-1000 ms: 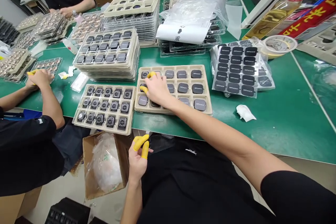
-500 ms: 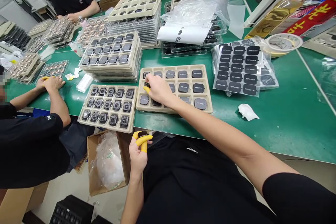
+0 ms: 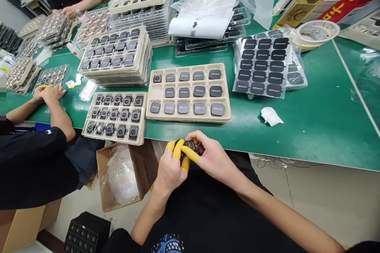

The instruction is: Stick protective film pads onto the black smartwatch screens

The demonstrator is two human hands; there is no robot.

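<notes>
Both my hands meet in front of my chest, below the table's edge. My right hand point(image 3: 212, 158) and my left hand point(image 3: 172, 166), with yellow finger cots, pinch a small dark watch body point(image 3: 191, 146) between them. Ahead on the green table lies a beige tray point(image 3: 190, 116) of dark square watch bodies with one pocket empty in its left column. To its left sits a second beige tray point(image 3: 114, 136) full of watch bodies lying face down.
A stack of filled trays point(image 3: 115, 61) stands behind the left tray. A sheet of black pads point(image 3: 261, 67) and a crumpled white wipe point(image 3: 270, 116) lie to the right. An open cardboard box point(image 3: 124, 176) holds plastic bags. Other people's hands point(image 3: 49, 93) work at the left and far side.
My right hand lifted a watch body out of the tray and drew back to my chest, where it met my left hand. The view tilted down slightly.
</notes>
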